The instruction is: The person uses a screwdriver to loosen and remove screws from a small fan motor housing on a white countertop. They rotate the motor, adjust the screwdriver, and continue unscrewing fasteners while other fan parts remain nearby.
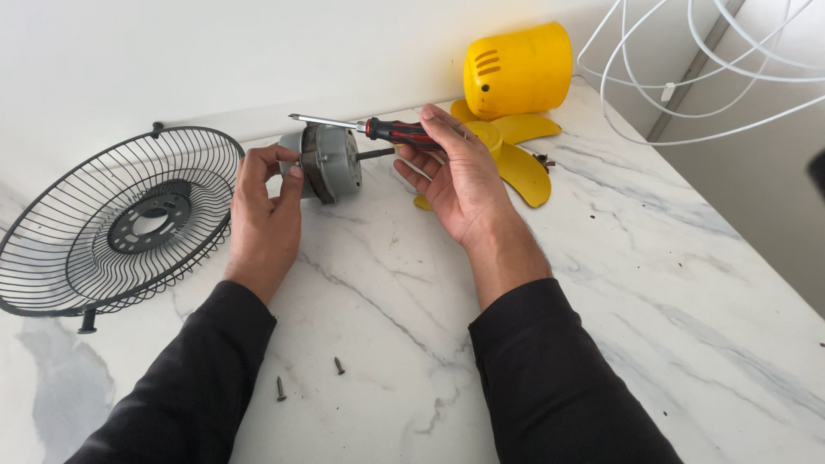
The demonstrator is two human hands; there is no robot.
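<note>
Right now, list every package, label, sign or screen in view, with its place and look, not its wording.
None in view: no package, label, sign or screen.
What lies on the marble table is bare fan parts: a grey motor in the left hand, a red-and-black screwdriver in the right hand, a yellow housing, yellow blades, a black wire grille and two loose screws.
</note>
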